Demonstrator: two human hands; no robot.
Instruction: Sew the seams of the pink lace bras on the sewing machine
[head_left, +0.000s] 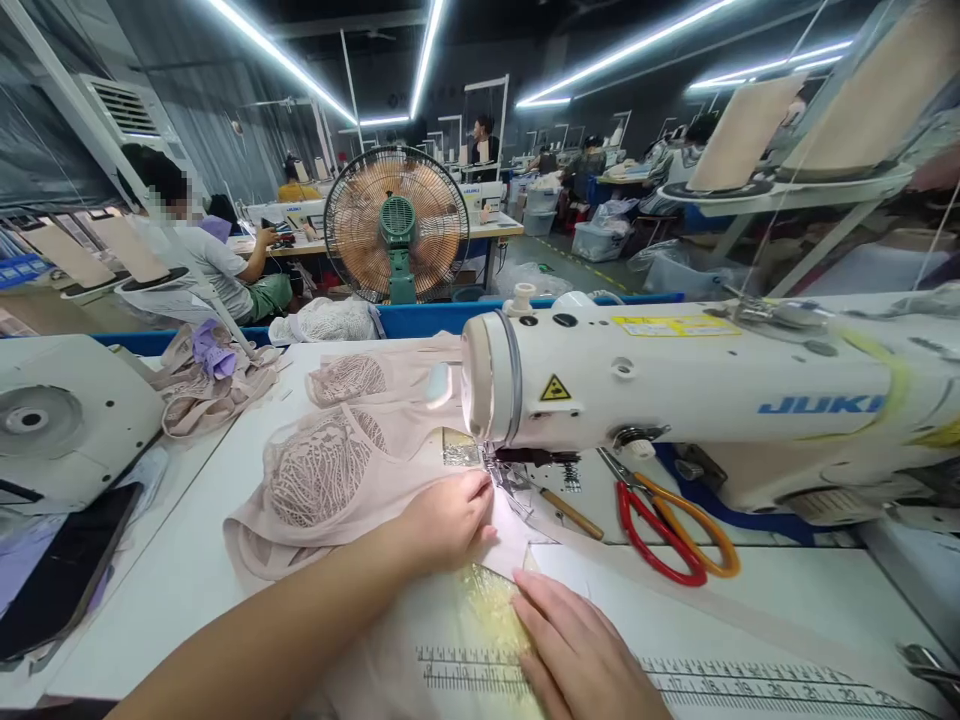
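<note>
A beige lace bra [322, 470] lies on the white sewing table, its cups to the left of the sewing machine [675, 380]. My left hand [446, 520] is closed on the bra's edge, fingertips close to the presser foot [491, 465]. Beside it, lower right, my right hand [577, 640] rests with fingers stretched out, its fingertips at the edge of the pale fabric. A long beige strip [720, 610] runs from the needle area toward the right. The exact stitching point is partly hidden by my left fingers.
Red and orange-handled scissors [675, 530] and a wooden-handled tool [574, 512] lie under the machine arm. A printed ruler [750, 685] crosses the front edge. To the left are a phone [67, 570] and another machine [67, 420]. A fan [397, 225] stands behind; people sit beyond.
</note>
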